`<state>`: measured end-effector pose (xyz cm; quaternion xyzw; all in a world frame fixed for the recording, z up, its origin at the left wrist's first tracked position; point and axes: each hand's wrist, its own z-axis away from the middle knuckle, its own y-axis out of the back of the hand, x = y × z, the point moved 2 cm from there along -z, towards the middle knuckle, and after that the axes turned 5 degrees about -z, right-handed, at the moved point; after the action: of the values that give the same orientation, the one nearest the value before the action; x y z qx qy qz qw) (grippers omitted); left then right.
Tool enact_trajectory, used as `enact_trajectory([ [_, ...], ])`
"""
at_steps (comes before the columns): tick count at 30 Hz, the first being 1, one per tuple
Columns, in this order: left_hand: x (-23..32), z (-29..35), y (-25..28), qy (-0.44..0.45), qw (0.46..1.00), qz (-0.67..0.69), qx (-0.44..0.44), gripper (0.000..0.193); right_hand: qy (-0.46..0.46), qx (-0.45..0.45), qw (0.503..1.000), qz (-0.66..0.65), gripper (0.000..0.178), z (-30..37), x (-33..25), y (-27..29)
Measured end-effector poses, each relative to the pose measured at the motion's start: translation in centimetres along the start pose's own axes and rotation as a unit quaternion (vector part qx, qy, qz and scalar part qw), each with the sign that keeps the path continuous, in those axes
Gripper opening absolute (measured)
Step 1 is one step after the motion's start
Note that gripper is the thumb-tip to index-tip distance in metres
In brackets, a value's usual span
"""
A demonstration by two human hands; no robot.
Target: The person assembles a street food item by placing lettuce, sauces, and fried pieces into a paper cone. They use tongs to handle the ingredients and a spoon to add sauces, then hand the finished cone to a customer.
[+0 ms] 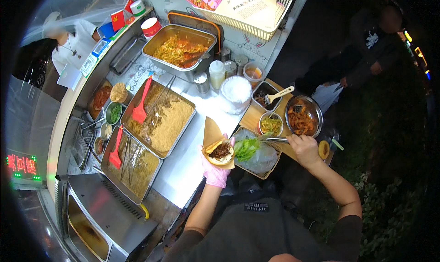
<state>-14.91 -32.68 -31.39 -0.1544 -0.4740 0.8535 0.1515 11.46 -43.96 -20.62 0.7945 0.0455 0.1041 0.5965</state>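
My left hand (pixel 213 173), in a pink disposable glove, is closed around a split bun (pixel 225 159) in a brown paper sleeve (pixel 211 130). Dark chopped filling (pixel 221 150) shows in the bun's opening. My bare right hand (pixel 303 150) grips metal tongs (pixel 277 139) that point left. The tips of the tongs are at green lettuce (pixel 246 148); whether they pinch a leaf I cannot tell. That lettuce lies in a basket (pixel 262 176) lined with clear plastic, just right of the bun.
Beyond the basket are a bowl of orange-brown food (pixel 302 117), a small tub of chopped vegetables (pixel 271 123) and a brush (pixel 280 94) over a dark sauce tray. Steel trays (pixel 161 156) with red spatulas stand left. People stand at far left (pixel 82 44) and upper right (pixel 371 37).
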Motion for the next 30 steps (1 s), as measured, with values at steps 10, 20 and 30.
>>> enact_trajectory([
  [10, -0.2, -2.1, 1.4, 0.041, 0.998, -0.038, -0.03, 0.088, -0.276, -0.075, 0.869, -0.404, 0.031, -2.5, -0.8, 4.6],
  [20, -2.8, -0.3, -0.7, 0.177, 0.977, 0.041, -0.108, 0.094, 0.047, 0.022, 0.991, -0.125, 0.028, -8.4, -5.8, 7.7],
  [30, -3.4, -0.8, -1.9, 0.199, 0.969, 0.013, -0.143, 0.094, 0.02, -0.03, 0.999, -0.039, 0.03, -6.9, -6.9, 10.2],
])
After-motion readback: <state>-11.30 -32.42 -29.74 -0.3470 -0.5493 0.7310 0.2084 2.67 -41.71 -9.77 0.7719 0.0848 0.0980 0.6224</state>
